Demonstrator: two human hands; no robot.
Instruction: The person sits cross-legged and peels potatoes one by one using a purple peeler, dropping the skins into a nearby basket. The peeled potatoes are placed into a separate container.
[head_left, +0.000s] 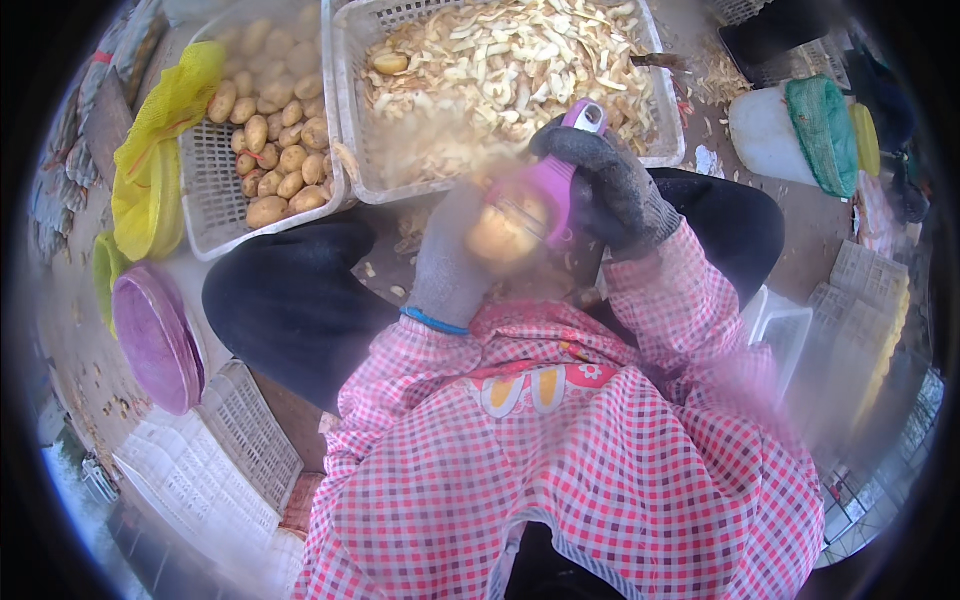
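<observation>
In a grey knit glove with a blue cuff, my left hand (448, 255) is closed around a potato (504, 234) above my lap. The potato looks pale, and haze on the lens blurs its surface. My right hand (619, 187), in a dark grey glove, grips a purple-handled peeler (556, 180). Its blade lies across the potato's upper side, touching or very close to it. Just beyond my hands, a white plastic crate (670, 112) holds a heap of potato peelings (517, 67), with one potato (390, 63) on top.
A second white crate (212, 176) of unpeeled potatoes (281, 161) stands at the left, a yellow mesh bag (161, 135) over its edge. Nearby are a purple basin (154, 337) and stacked crates (210, 457). A white bucket (769, 135) with green mesh stands right.
</observation>
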